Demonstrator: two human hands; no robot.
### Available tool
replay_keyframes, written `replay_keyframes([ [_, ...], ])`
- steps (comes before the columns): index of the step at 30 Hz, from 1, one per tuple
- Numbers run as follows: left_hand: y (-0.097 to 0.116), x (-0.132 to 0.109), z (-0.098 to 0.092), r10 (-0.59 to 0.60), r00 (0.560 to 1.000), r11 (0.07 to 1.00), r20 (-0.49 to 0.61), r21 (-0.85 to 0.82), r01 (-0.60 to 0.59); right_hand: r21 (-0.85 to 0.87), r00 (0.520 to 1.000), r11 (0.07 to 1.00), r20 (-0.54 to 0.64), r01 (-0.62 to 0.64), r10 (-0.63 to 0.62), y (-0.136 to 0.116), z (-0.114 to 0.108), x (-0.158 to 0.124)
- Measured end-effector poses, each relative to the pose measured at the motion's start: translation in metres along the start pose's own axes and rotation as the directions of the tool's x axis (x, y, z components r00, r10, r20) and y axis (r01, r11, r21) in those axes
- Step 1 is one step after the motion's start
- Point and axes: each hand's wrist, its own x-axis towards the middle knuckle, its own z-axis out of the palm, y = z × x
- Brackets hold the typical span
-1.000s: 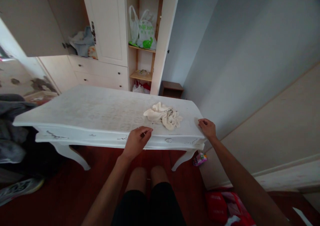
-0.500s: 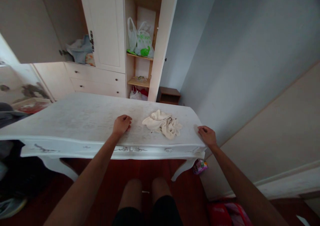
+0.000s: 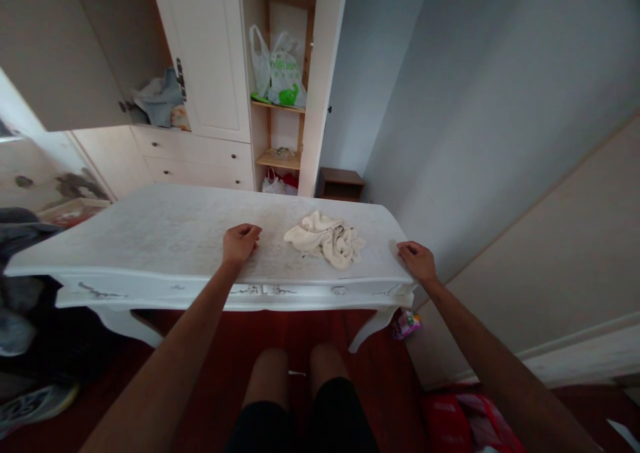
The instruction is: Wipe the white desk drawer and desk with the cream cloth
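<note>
A crumpled cream cloth lies on the white table, right of its middle. To the left of the cloth, my left hand rests on or just above the tabletop, its fingers curled in with nothing seen in them. My right hand is at the table's right end, its fingers bent and drawn together, also with nothing visible in them. Neither hand touches the cloth, which sits between them. Grey smudges mark the tabletop near my left hand.
Behind the table stands a white wardrobe with open doors and plastic bags on a shelf. A small brown cabinet is by the wall. Red bags and a pink package are on the floor at the right.
The view has shifted slightly, so the table sits a little higher in the picture. Both hands keep about the same places and curled shape; the cloth lies as before.
</note>
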Motion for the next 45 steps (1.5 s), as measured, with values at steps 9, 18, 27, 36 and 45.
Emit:
replay_keyframes([
  [9,-0.003,0.006,0.002,0.01,1.0,0.998,-0.009,0.062,-0.01,-0.107,0.994,0.991,0.065,-0.083,0.09,-0.008,0.013,0.023],
  [18,0.0,0.004,0.003,0.022,1.0,0.995,-0.022,0.099,-0.02,0.031,0.813,0.879,0.366,0.475,-0.453,-0.121,0.087,0.009],
  [27,0.0,0.003,0.002,0.014,1.0,0.994,-0.016,0.105,-0.012,-0.24,0.641,0.841,0.752,0.485,-0.155,-0.184,0.144,0.011],
  [36,-0.01,0.009,0.005,0.047,0.999,0.997,-0.005,0.056,-0.047,-0.079,0.842,0.909,0.418,0.409,-0.342,-0.181,0.108,-0.066],
  [45,-0.005,0.006,0.005,0.019,0.999,0.998,-0.035,0.058,-0.017,-0.053,0.691,0.831,0.586,0.553,-0.423,-0.165,0.117,-0.2],
])
